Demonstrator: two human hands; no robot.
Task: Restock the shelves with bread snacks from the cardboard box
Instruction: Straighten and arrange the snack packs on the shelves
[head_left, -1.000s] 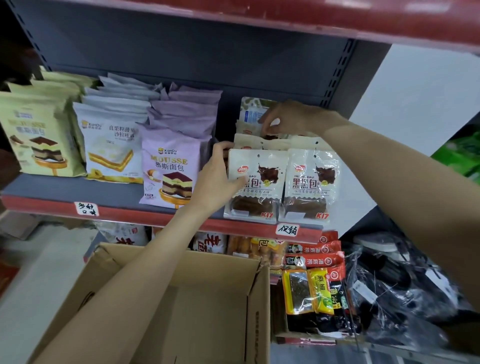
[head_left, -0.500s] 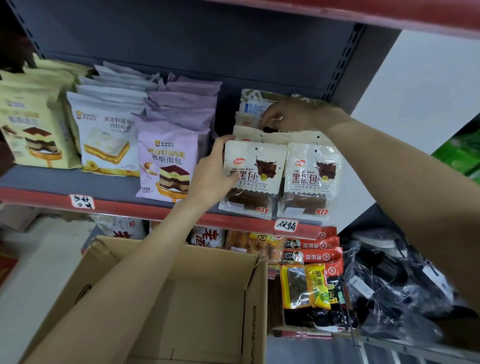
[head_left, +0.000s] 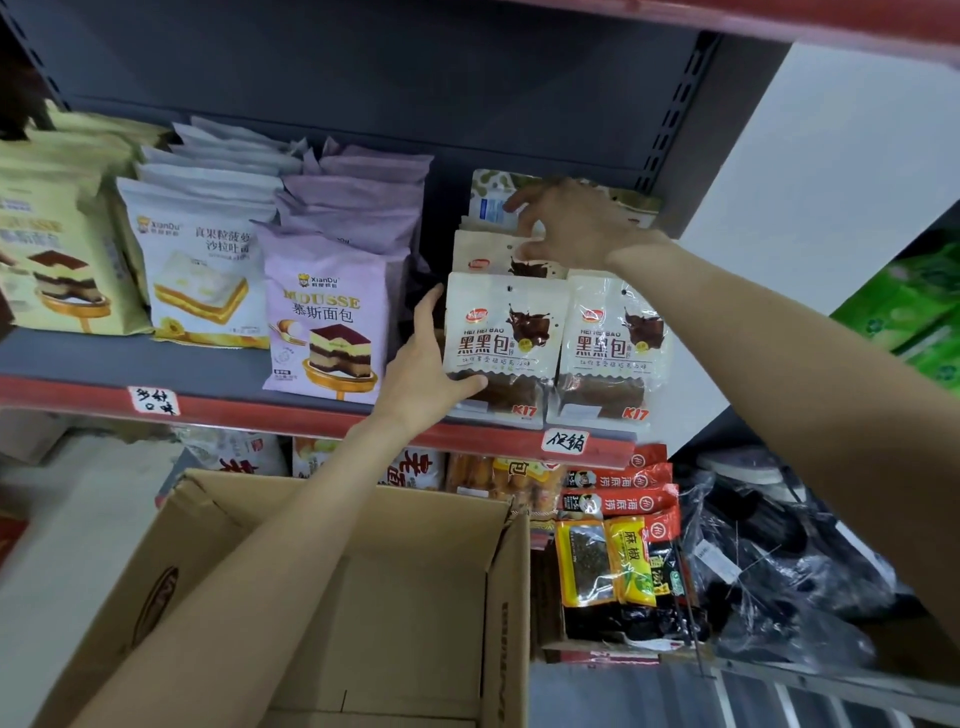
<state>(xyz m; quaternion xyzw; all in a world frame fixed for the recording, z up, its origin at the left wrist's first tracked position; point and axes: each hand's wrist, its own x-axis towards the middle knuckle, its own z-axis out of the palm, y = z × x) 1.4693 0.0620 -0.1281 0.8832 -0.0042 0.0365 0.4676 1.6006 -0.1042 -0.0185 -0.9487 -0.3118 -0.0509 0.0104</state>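
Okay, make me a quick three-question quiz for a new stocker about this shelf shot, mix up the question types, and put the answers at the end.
1. True or false: the left hand grips the front white Hei Hei Bao bread pack by its left edge.
2. Which pack stands directly left of that hand? A) purple Mousse pack B) green bag C) red sachets
3. Fill in: the right hand rests on the ____ packs of the same stack, behind the front row.

Key
1. True
2. A
3. rear; what else it touches is hidden.
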